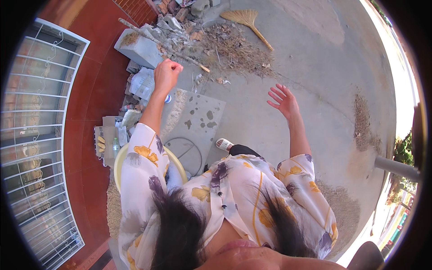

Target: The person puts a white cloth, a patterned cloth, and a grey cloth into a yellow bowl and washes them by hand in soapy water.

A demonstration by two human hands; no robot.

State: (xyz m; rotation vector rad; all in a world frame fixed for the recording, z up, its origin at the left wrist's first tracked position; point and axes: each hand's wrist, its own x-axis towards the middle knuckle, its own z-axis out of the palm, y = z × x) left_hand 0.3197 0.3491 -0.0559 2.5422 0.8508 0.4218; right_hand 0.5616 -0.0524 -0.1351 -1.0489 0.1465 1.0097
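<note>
Raised out in front on the left, my left hand (166, 75) is closed, its fingers curled in. What it holds, if anything, is hidden. Behind it lie a wooden stick (189, 59) and a white block-shaped container (140, 48) with dry material on top. My right hand (285, 102) hovers over the concrete on the right, fingers spread and nothing in it. A straw broom (245, 18) rests on the ground farther off, beside a patch of swept-up dry debris (236, 49). Below my left forearm a pale yellow tub (119, 168) is partly covered by my sleeve.
Rubble and scraps (173, 27) lie heaped along the red wall (92, 90), beside a barred window (40, 135). A cardboard box (106, 137) and a small bottle (115, 146) stand near the tub. A wet-spotted slab (202, 108) lies ahead; a grey pipe (396, 168) juts in at right.
</note>
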